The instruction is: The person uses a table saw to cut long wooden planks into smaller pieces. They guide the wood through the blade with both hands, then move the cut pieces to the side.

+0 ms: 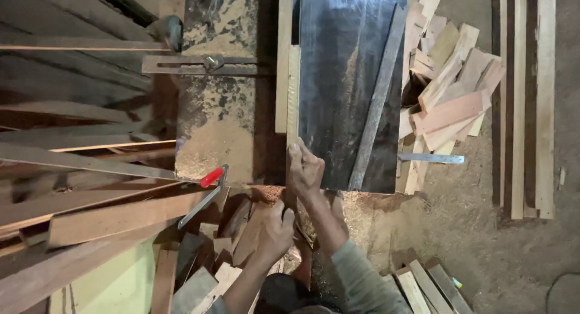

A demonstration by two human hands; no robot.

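Observation:
My right hand [304,169] presses its fingers on the near end of a narrow light wooden strip [293,90]. The strip lies lengthwise on the saw table, along the left edge of the dark metal top [341,66]. My left hand [275,226] is just below the table's near edge, fingers curled around a brown piece of wood [251,232]. What exactly it grips is partly hidden by the hand. A grey-green sleeve covers my right forearm.
A sawdust-covered table section [220,120] lies to the left, with a red-handled clamp [211,177] at its corner. A grey metal bar [377,102] lies diagonally on the dark top. Offcuts [450,90] pile up on the right, long boards [531,102] beyond, planks [78,205] on the left.

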